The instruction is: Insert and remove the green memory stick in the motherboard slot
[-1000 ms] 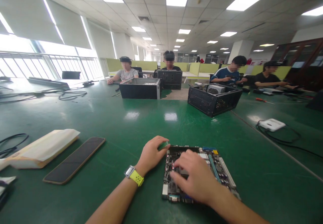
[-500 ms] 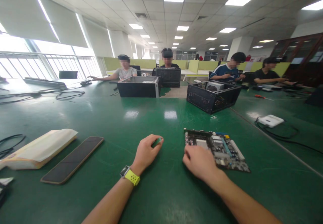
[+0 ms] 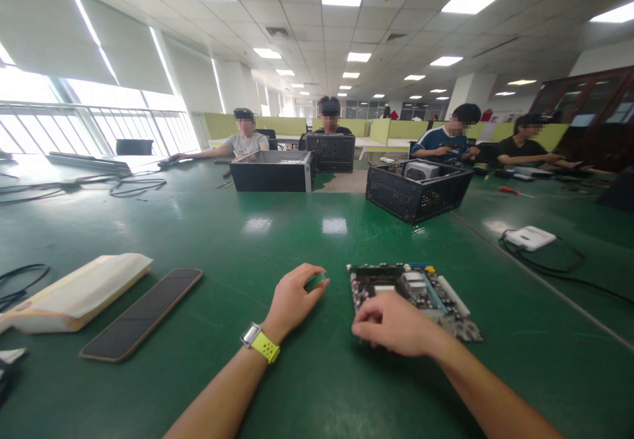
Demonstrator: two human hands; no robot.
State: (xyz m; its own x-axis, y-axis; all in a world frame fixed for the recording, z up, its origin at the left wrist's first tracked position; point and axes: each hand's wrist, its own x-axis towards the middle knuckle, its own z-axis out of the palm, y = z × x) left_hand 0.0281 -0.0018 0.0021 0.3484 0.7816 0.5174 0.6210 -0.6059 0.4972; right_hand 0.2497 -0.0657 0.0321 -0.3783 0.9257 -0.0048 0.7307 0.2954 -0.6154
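Note:
A motherboard point(image 3: 430, 294) lies flat on the green table in front of me, slightly right of centre. My right hand point(image 3: 396, 323) is over its near left part, fingers curled together at the board's edge. The hand and wrist hide that near side; a pale square socket point(image 3: 385, 289) shows just beyond the knuckles. Left of the board, my left hand point(image 3: 296, 294) hovers low above the table, thumb and forefinger curved towards each other. A small, thin greenish piece point(image 3: 317, 281) shows between their tips, too blurred to name. A yellow-strapped watch point(image 3: 260, 342) is on my left wrist.
A dark phone point(image 3: 143, 313) and a pale packet point(image 3: 84, 290) lie to the left. Open computer cases point(image 3: 416, 191) stand further back, another case point(image 3: 272, 171) left of them. A white box point(image 3: 531, 237) with a black cable sits right. Several people sit across the table.
The motherboard has slid a little left and towards me, together with my right hand. My left hand has shifted slightly right, closer to the board.

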